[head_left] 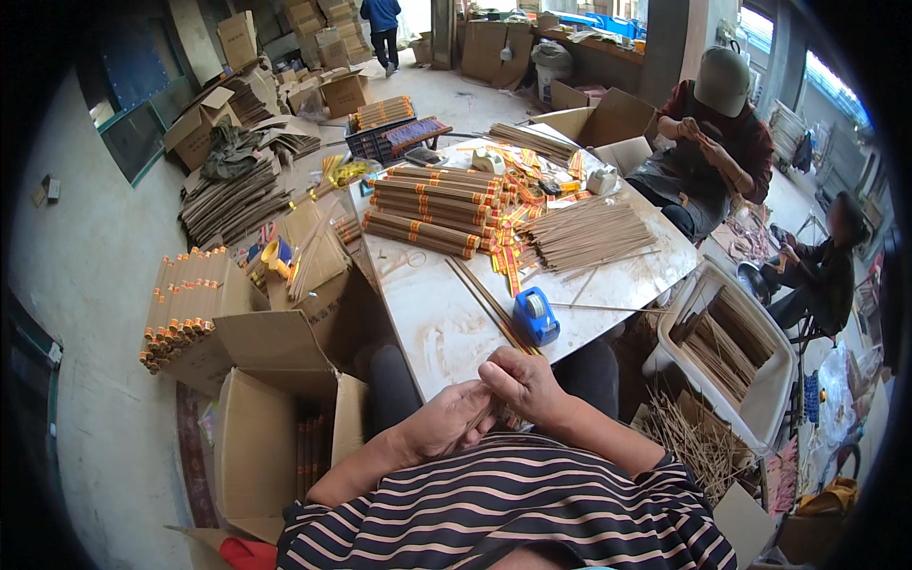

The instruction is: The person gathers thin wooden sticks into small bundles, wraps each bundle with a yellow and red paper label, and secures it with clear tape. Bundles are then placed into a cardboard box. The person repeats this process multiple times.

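My left hand (451, 416) and my right hand (525, 382) meet in front of my striped shirt, fingers curled and closed. A thin bundle of brown incense sticks (483, 302) slants from the table toward my right hand, which appears closed around its near end. What the left fingers hold is hidden beneath the hands. Just beyond my right hand stands a blue tape dispenser (537, 316) at the near edge of the white table (418, 328). Farther back lie a stack of wrapped incense bundles (432, 209), red and yellow paper labels (508, 256) and a spread of loose incense sticks (589, 231).
An open cardboard box (275, 418) stands at my left, near upright incense bundles (188, 299). To the right is a white plastic bin (784, 380) of sticks, with a stick heap (693, 442) nearer. A capped co-worker (712, 142) sits across the table; another person (822, 261) sits farther right.
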`<act>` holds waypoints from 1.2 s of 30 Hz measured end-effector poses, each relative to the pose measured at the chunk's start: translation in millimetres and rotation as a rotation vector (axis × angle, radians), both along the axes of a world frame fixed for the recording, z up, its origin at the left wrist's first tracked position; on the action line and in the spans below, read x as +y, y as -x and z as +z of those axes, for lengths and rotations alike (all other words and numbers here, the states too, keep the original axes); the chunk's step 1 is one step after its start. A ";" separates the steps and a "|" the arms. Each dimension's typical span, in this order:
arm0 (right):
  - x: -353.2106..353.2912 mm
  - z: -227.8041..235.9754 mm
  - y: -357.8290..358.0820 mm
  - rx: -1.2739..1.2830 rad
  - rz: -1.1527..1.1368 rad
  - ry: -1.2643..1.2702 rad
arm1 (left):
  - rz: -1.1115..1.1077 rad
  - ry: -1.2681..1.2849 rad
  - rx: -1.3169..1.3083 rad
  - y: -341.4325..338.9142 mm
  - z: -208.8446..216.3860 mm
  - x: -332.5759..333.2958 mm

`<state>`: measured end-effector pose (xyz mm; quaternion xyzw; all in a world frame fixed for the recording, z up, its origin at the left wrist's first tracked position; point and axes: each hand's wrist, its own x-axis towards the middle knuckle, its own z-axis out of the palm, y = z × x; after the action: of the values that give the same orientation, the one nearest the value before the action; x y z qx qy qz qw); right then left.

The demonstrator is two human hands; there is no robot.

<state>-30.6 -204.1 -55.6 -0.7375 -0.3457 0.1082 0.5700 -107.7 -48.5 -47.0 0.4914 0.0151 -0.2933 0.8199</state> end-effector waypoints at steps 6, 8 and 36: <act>-9.4 0.8 -8.7 0.366 0.359 -0.073 | 0.066 0.018 -0.001 2.4 -1.6 8.0; -13.8 10.2 -21.9 0.242 0.406 0.057 | 0.062 0.031 -0.007 2.2 1.3 7.5; 86.4 249.0 -205.3 -0.253 -0.309 0.325 | 0.162 -0.061 -0.070 28.5 4.2 40.9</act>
<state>174.7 -117.7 193.4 -0.8711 -0.2758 -0.0193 0.4060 -136.2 -7.5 -42.8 0.5232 0.0352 -0.2083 0.8256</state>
